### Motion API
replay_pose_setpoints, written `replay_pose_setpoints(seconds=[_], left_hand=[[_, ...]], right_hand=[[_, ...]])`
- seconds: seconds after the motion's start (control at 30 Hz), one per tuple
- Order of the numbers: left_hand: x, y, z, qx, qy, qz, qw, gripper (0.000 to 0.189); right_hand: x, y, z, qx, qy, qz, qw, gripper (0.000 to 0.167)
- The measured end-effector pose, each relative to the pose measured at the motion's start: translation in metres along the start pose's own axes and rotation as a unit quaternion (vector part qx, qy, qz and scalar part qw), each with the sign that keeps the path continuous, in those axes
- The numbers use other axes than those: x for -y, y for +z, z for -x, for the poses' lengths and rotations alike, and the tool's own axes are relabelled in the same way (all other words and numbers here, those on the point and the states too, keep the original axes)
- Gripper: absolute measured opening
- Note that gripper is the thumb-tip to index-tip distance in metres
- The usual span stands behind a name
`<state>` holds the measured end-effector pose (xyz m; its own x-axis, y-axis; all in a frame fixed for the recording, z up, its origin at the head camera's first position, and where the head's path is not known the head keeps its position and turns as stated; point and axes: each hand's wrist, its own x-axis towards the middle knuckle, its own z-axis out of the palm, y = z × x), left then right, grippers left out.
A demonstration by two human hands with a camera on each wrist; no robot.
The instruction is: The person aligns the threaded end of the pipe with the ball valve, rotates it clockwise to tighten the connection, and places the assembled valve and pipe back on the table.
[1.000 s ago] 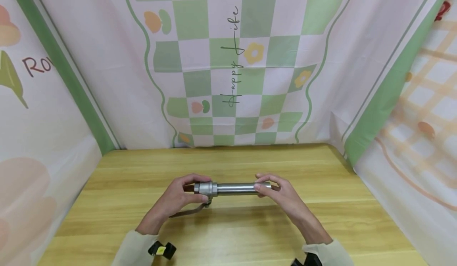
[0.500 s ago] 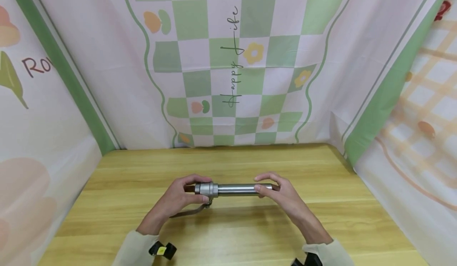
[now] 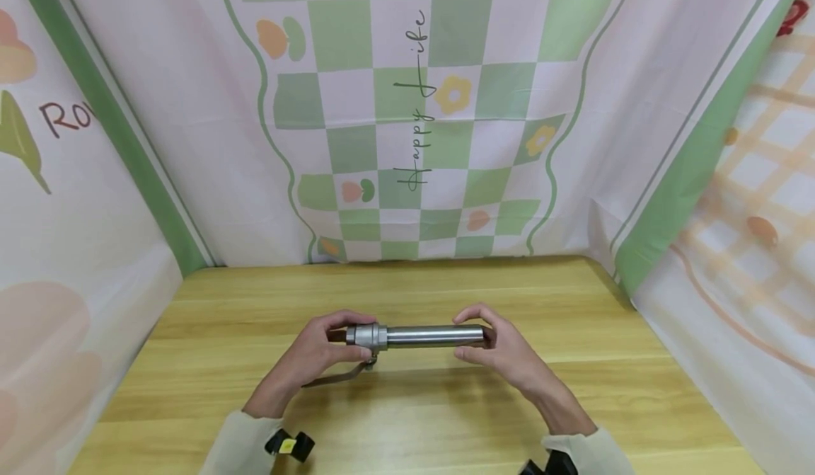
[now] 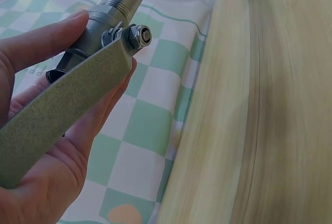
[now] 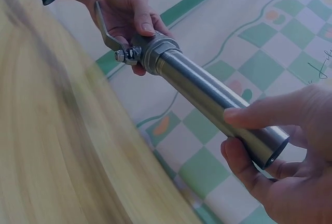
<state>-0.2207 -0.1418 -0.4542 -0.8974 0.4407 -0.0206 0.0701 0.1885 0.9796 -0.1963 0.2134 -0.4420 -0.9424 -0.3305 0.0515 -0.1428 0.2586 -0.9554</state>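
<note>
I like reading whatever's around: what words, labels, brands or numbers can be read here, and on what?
"Happy Life": on the back cloth, running sideways.
"Ro": on the left cloth; the next letter is partly hidden.
Red mark, on the right cloth: too small to read.
Metal valve and pipe: no readable lettering.

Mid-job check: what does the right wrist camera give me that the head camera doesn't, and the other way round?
Only the right wrist view: the open end of the tube, and the threads where it meets the valve; these can't be made out from the head.

Only the head view: the right sleeve and the orange plaid cloth on the right.

Both: the left hand gripping the valve, its lever, the right hand at the tube's free end, the wooden table and the green checked cloth.
</note>
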Motion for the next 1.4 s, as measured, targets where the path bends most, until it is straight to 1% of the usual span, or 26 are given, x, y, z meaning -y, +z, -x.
replay_pose_setpoints(seconds=[0.13, 0.3, 0.77, 1.13, 1.4], left_hand=[[-0.0007, 0.0004, -0.0005, 0.001, -0.001, 0.001, 1.0000, 0.049], [-0.0009, 0.0008, -0.0002, -0.001, -0.002, -0.004, 1.0000, 0.049], [-0.0010, -0.0001, 0.0007, -0.006, -0.007, -0.009, 0.9999, 0.049], [0.0001, -0.0005, -0.0006, -0.005, 0.003, -0.015, 0.9999, 0.048], [-0.0005, -0.0005, -0.0003, -0.007, -0.003, -0.012, 0.9999, 0.048]], right_hand=[[-0.0014, -0.0001, -0.0008, 0.001, -0.006, 0.003, 1.0000, 0.041], [-0.0023, -0.0004, -0.0011, 0.003, -0.013, 0.001, 0.9999, 0.041], [-0.0005, -0.0019, -0.0012, 0.015, -0.009, -0.005, 0.9998, 0.042], [0.0013, -0.0034, -0.0003, 0.018, 0.008, -0.003, 0.9998, 0.045], [0.0020, -0.0038, 0.0003, 0.012, 0.023, -0.008, 0.9996, 0.045]])
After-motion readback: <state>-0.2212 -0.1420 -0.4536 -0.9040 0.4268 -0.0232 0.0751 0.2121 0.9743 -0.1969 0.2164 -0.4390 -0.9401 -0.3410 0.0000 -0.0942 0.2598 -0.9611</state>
